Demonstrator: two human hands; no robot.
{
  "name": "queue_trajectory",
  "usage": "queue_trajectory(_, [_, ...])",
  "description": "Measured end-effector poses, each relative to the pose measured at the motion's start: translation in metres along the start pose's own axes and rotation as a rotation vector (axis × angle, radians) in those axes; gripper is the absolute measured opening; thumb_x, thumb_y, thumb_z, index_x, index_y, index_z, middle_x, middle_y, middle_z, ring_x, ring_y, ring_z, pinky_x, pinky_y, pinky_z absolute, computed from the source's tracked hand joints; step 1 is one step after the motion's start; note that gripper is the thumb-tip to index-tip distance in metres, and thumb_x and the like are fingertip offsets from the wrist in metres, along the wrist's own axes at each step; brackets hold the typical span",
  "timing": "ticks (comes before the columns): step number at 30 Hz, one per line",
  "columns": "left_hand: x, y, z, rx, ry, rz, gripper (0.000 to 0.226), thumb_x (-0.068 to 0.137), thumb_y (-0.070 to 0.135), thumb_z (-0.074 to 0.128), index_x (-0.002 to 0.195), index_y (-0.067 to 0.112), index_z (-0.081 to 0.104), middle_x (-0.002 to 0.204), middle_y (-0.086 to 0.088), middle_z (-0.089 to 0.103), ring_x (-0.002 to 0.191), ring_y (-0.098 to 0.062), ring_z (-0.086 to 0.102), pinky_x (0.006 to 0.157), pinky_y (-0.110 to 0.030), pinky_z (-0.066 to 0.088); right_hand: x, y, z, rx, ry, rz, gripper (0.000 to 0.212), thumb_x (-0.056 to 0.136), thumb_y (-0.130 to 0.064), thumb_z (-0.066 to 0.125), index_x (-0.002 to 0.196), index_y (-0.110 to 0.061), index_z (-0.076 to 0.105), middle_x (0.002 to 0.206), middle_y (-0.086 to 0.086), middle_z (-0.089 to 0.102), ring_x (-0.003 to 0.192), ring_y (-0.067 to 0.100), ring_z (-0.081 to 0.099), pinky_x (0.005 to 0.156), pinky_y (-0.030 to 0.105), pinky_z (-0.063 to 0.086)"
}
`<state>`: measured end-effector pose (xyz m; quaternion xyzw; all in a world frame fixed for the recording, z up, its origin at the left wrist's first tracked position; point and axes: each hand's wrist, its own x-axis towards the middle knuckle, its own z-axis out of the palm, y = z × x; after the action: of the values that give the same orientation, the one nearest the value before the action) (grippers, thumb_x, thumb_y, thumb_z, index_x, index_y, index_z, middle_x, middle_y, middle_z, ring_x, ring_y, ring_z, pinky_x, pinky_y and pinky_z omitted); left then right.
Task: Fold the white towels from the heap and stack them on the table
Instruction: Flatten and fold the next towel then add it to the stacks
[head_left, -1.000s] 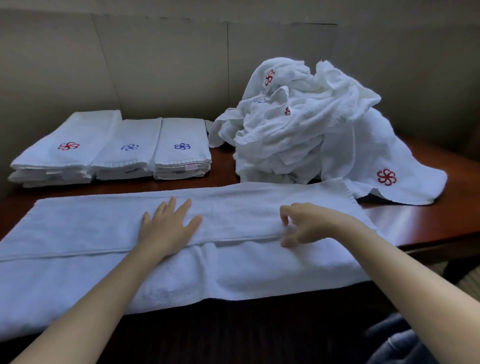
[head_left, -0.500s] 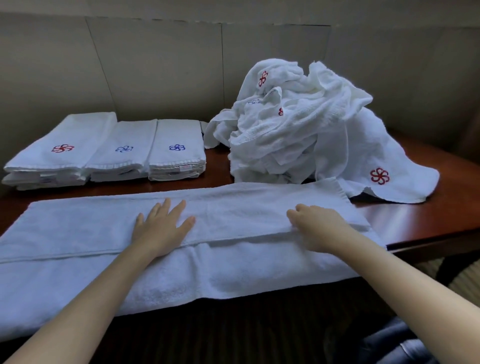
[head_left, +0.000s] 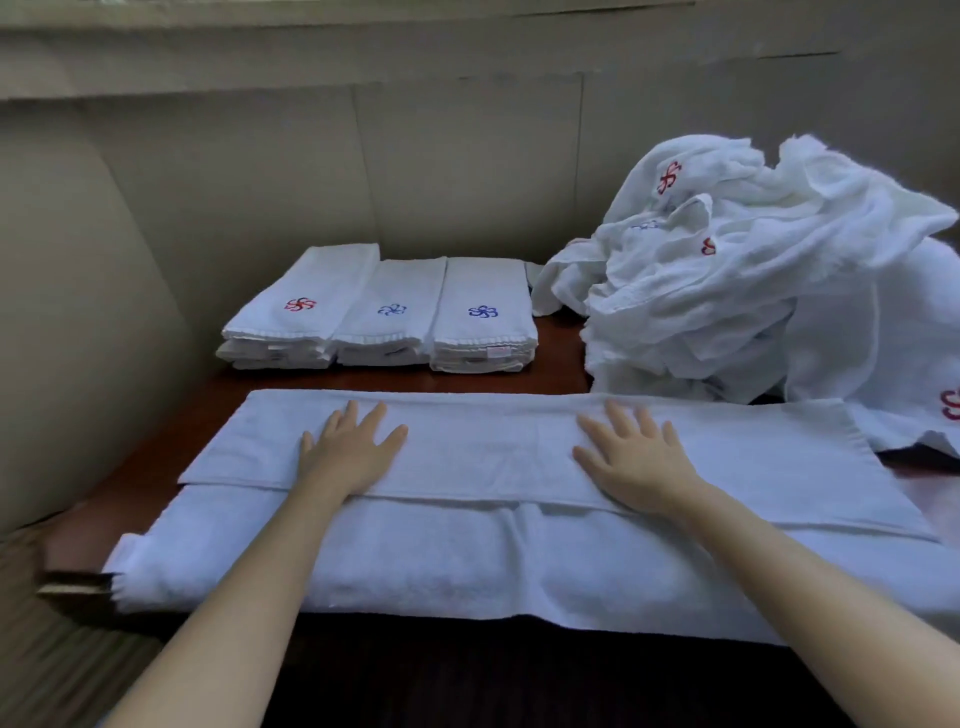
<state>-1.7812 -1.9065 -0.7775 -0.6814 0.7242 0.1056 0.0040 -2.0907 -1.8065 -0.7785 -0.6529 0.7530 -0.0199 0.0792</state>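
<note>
A long white towel lies across the front of the dark wooden table, its far edge folded over toward me into a flap. My left hand presses flat on that flap, fingers spread. My right hand lies flat on the flap to the right, fingers straight. A heap of crumpled white towels with red and blue embroidered flowers rises at the back right. Three stacks of folded towels sit side by side at the back left.
A pale wall runs behind the table and a beige cushioned surface stands on the left. The towel's near edge hangs over the table's front edge. A corner of a heap towel with a red flower lies beside the flat towel's right end.
My right hand has let go of the folded edge it pinched and now lies flat with straight fingers. My view has turned left, so the heap sits further right.
</note>
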Motion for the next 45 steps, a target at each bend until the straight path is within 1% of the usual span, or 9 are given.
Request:
queue_trajectory(7, [0.0,-0.043,-0.008,-0.007,0.055,-0.144,0.062,0.096,0.06,0.019,0.152,0.034,0.013,0.161,-0.001,0.002,0.148,-0.022,0.004,0.117,-0.047,0.005,0.016,0.011,0.003,-0.024,-0.008,0.017,0.064,0.089,-0.07,0.021,0.147,-0.045,0.016,0.16,-0.007,0.003,0.147,0.027,0.001,0.115,0.051,0.002])
queue_trajectory(13, [-0.063,-0.006,0.004,0.034,0.115,0.54,0.052,0.098,0.05,0.038,0.147,0.033,0.033,0.157,0.006,0.022,0.143,-0.009,0.019,0.113,-0.023,0.012,-0.012,-0.023,-0.007,-0.134,0.321,-0.208,0.034,0.098,-0.036,0.036,0.118,-0.02,0.058,0.125,0.003,0.057,0.115,0.027,0.05,0.096,0.036,0.037])
queue_trajectory(18, [-0.112,-0.021,0.02,0.214,0.039,0.742,0.081,0.079,0.077,0.036,0.147,0.049,0.001,0.156,0.016,-0.007,0.144,-0.005,-0.009,0.117,-0.037,-0.005,-0.084,-0.057,0.013,-0.146,0.332,-0.717,0.051,0.087,-0.058,0.039,0.114,-0.024,0.065,0.112,0.003,0.066,0.1,0.026,0.065,0.084,0.035,0.054])
queue_trajectory(24, [-0.127,-0.041,0.019,0.154,0.52,0.974,0.041,0.08,0.031,0.053,0.111,0.012,0.072,0.113,-0.011,0.069,0.098,-0.026,0.07,0.072,-0.042,0.058,-0.105,-0.043,0.025,-0.21,0.451,-0.754,0.054,0.061,-0.024,0.081,0.112,-0.01,0.07,0.112,0.008,0.069,0.098,0.029,0.069,0.073,0.038,0.058])
queue_trajectory(28, [-0.119,-0.062,0.0,0.084,0.603,0.79,0.037,0.07,0.01,0.048,0.095,0.01,0.076,0.09,-0.003,0.075,0.075,-0.02,0.073,0.051,-0.026,0.055,-0.107,-0.037,0.006,-0.115,0.366,-0.535,0.049,0.06,-0.003,0.07,0.107,-0.014,0.066,0.1,-0.001,0.069,0.086,0.021,0.068,0.057,0.027,0.054])
queue_trajectory(33, [-0.09,-0.118,-0.056,-0.13,0.15,0.15,0.029,0.076,0.007,0.048,0.072,0.032,0.063,0.079,0.006,0.066,0.078,-0.025,0.063,0.062,-0.029,0.046,-0.093,-0.005,-0.037,-0.054,-0.044,-0.231,0.019,0.075,-0.008,0.048,0.074,-0.027,0.048,0.083,-0.007,0.052,0.082,0.013,0.051,0.069,0.029,0.043])
queue_trajectory(38, [-0.059,-0.145,-0.094,-0.682,0.369,0.123,0.039,0.08,-0.011,0.053,0.076,0.023,0.072,0.077,0.009,0.069,0.072,-0.007,0.059,0.061,-0.02,0.044,-0.032,0.034,-0.091,0.182,0.137,-0.14,0.031,0.085,-0.003,0.06,0.059,-0.018,0.05,0.058,-0.006,0.052,0.061,0.012,0.05,0.058,0.026,0.038])
queue_trajectory(41, [-0.018,-0.123,-0.087,-0.901,0.426,-0.032,0.02,0.085,0.0,0.059,0.084,0.016,0.07,0.07,0.002,0.062,0.061,-0.012,0.051,0.046,-0.02,0.037,0.02,0.037,-0.094,0.134,0.186,-0.007,0.033,0.093,-0.023,0.058,0.063,-0.009,0.05,0.065,0.005,0.053,0.069,0.026,0.05,0.06,0.034,0.034])
queue_trajectory(45, [0.032,-0.106,-0.05,-0.712,0.329,-0.231,0.012,0.088,0.019,0.059,0.078,0.012,0.062,0.081,-0.008,0.058,0.081,-0.028,0.055,0.066,-0.029,0.038,0.054,0.037,-0.051,-0.043,0.114,0.09,0.038,0.098,-0.041,0.044,0.092,-0.01,0.065,0.103,0.01,0.066,0.093,0.027,0.059,0.071,0.031,0.04])
